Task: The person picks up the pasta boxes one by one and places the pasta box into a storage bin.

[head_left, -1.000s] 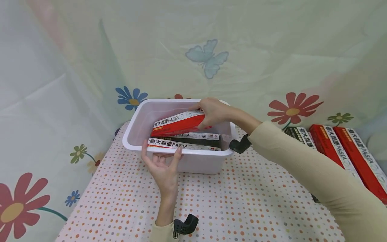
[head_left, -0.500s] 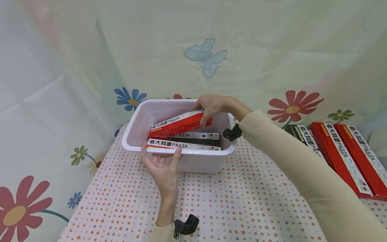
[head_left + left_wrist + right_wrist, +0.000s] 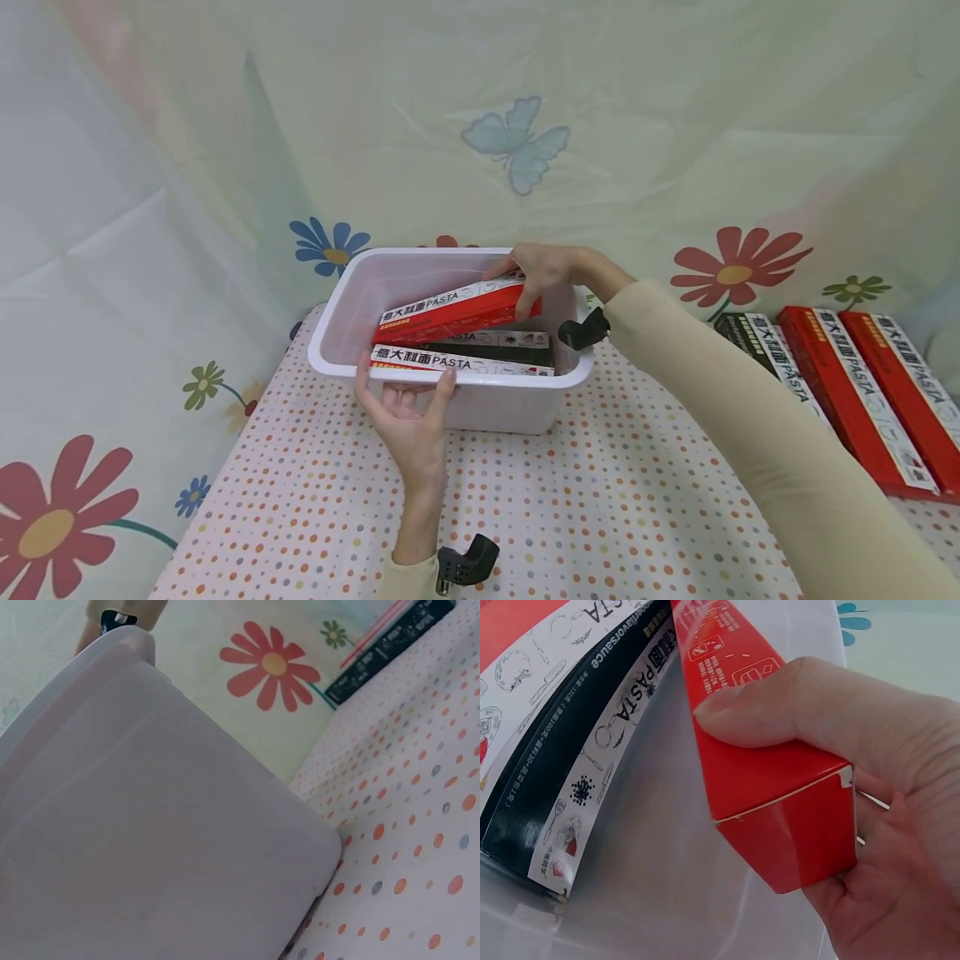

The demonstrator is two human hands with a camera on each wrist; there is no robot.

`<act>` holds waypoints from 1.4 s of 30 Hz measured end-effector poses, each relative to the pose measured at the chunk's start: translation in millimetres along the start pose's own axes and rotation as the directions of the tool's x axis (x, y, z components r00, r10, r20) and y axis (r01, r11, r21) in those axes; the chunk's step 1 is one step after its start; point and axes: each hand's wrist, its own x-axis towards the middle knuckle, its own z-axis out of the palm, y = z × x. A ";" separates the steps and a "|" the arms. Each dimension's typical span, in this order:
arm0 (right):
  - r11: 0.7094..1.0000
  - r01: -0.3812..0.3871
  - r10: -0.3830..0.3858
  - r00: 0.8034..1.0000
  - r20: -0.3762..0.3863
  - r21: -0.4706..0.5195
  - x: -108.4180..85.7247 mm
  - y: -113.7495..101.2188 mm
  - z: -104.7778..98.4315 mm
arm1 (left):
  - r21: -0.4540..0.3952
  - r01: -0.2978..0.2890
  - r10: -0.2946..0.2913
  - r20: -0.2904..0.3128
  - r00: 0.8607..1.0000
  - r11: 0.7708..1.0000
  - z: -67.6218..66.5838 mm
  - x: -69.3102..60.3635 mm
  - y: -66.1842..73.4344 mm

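Observation:
In the head view my right hand (image 3: 549, 267) grips the right end of a red pasta box (image 3: 450, 312), slanted inside a white plastic bin (image 3: 498, 408). The right wrist view shows the thumb on one side of this red box (image 3: 772, 787) and fingers beyond it. A black pasta box (image 3: 517, 353) and a red-and-white pasta box (image 3: 423, 358) lie along the bin's front side. At the front rim, my left hand (image 3: 411, 433) holds the bin, with thumb and index finger at the rim and other fingers beneath. The left wrist view shows mostly the bin's wall (image 3: 172, 817); the left hand is out of sight there.
To the right on the dotted tablecloth (image 3: 615, 492) lie a black pasta box (image 3: 772, 354) and two red pasta boxes (image 3: 858, 400) (image 3: 911, 371), partly behind the right sleeve (image 3: 720, 417). A flowered curtain (image 3: 637, 167) hangs close behind the bin.
The held red pasta box has sunk a little at its left end, and its right end shows more. My right hand has shifted slightly right; the left hand stays at the rim.

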 end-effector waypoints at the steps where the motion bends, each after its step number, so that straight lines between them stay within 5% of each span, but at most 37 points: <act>1: 1.000 0.002 -0.002 1.000 0.001 0.000 0.1 0.8 0.0 | 0.001 0.001 -0.001 0.000 1.000 1.000 0.1 -0.2 0.5; 26: 0.999 -0.026 0.026 1.000 0.002 0.033 2.0 1.9 -3.7 | 0.011 -0.005 0.005 0.006 1.000 1.000 2.0 3.8 -2.5; 31: 0.996 0.031 -0.029 0.999 -0.030 0.081 1.2 1.2 -4.8 | 0.027 -0.007 0.007 0.001 1.000 1.000 -0.1 4.5 -3.1; 37: 0.981 0.133 -0.122 0.989 -0.086 0.140 -17.0 -7.5 -11.1 | 0.032 -0.002 0.002 0.009 1.000 0.999 -1.2 5.3 -4.4; 42: 0.972 0.199 -0.179 0.971 -0.158 0.124 -55.3 -8.1 -13.5 | 0.016 0.001 -0.001 0.022 1.000 1.000 0.8 4.4 -4.8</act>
